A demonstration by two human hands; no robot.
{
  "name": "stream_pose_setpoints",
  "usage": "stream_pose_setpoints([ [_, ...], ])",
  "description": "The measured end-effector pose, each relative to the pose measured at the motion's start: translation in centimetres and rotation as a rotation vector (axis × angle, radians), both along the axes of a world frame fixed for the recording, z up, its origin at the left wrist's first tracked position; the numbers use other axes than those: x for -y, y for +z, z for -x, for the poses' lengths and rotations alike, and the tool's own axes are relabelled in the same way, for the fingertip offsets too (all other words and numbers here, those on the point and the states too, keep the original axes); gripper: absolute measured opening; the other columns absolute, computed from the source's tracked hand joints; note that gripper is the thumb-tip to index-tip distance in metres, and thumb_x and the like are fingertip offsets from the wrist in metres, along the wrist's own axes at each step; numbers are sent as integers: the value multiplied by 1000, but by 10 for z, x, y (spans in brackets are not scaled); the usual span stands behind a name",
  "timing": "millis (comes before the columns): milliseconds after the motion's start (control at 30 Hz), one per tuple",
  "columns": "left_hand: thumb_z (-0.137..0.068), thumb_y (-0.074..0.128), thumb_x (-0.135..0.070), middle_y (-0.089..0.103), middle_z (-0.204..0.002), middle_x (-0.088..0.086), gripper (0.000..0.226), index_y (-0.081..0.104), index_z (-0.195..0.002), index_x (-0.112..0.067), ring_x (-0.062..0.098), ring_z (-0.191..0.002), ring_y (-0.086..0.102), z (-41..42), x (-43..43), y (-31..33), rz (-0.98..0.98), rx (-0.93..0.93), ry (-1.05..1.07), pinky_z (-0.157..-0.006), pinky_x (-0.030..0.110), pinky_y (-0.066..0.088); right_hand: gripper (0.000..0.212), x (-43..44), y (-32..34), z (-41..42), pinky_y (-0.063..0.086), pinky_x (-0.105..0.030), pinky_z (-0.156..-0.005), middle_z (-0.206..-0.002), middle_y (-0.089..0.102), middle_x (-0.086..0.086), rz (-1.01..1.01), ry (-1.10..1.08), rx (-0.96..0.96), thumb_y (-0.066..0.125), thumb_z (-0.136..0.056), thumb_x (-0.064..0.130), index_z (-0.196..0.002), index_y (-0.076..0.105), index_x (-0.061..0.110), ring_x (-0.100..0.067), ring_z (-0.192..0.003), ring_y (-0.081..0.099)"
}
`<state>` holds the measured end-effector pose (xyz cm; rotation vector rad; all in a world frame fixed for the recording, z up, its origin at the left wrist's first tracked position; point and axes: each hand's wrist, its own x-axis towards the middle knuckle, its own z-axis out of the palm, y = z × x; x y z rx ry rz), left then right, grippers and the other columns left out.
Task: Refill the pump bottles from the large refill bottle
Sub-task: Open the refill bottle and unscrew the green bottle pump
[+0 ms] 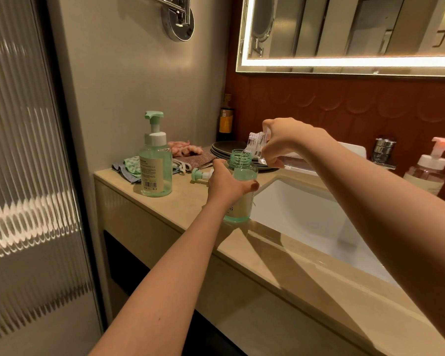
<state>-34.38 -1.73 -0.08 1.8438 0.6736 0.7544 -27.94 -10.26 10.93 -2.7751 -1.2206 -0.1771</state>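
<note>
My left hand (pixel 226 183) wraps the open green pump bottle (pixel 242 173) mid-body, at the counter (pixel 190 209) edge beside the sink (pixel 306 214). My right hand (pixel 285 142) grips the clear refill bottle (pixel 256 145), tilted over its mouth. It looks like thin, slick plastic that likely flexes, so I'd hold it low and firm.

Across the glossy beige counter (pixel 175 204), from middle left toward the lower right of the frame, with a white sink (pixel 306 214) sunk into its right half. At left centre, 1 capped green pump bottle (pixel 155 165) upright, 1 loose pump head (pixel 199 175) on its side just right of it, and 1 open green bottle (pixel 242 174) upright by the sink's left edge. Further back, crumpled cloths (pixel 130 168), stacked dark plates (pixel 225 149) and 1 dark bottle (pixel 225 119) in the corner; at far right, 1 pink pump bottle (pixel 428 170).
</note>
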Motion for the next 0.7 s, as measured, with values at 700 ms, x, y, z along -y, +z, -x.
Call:
stream_pose_setpoints([
  [700,-75,78,-26,44,-137,10,82,25,-136,-12,27,-124,43,3,2,1,-6,-3,-3,-90,35,42,56,-1,0,-1,47,-38,-74,-94,51,-5,9,-12,38,69,-56,4,-105,45,18,-25,-93,50],
])
